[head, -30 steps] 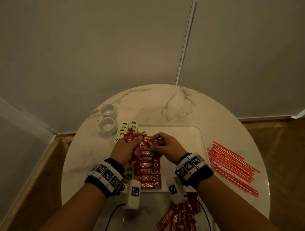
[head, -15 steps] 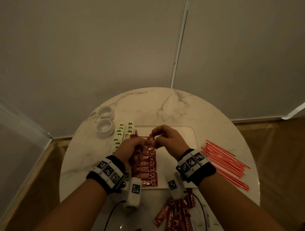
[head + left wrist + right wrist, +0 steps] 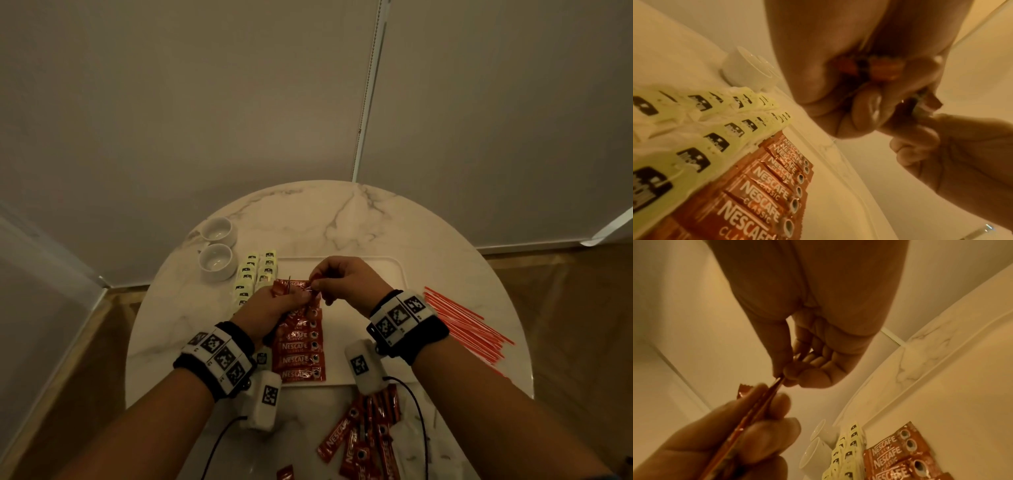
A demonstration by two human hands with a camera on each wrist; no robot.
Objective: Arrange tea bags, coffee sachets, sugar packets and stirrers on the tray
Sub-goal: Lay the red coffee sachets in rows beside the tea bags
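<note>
Head view. White tray (image 3: 394,270) on a round marble table (image 3: 342,219). Down its left part, a column of red coffee sachets (image 3: 301,346), overlapped like shingles so each label reads; left of them, two rows of pale tea bags (image 3: 255,270), also overlapped. Left hand (image 3: 270,308) grips a small bunch of sachets above the far end of the column — apparently the stock to be dealt out. Right hand (image 3: 346,279) pinches the end of the top sachet (image 3: 295,285), judged to be drawing it off for placing as the next shingle. Loose sachets (image 3: 363,442) wait on the near table edge, off the tray; red stirrers (image 3: 462,325) lie fanned on the table to the right, not yet on the tray. Two white cups (image 3: 215,248) stand at far left. Sugar packets cannot be made out.

Left wrist view. Left-hand fingers (image 3: 869,104) curled round the red bunch, thumb pressing it flat. Below: tea bags in two rows, the sachet column beside them, touching along the edge.

Right wrist view. Right-hand thumb and forefinger closed narrowly on one sachet's end; remaining fingers tucked in — a grip suited to peeling a single thin packet. The bunch is seen edge-on within the left hand.
</note>
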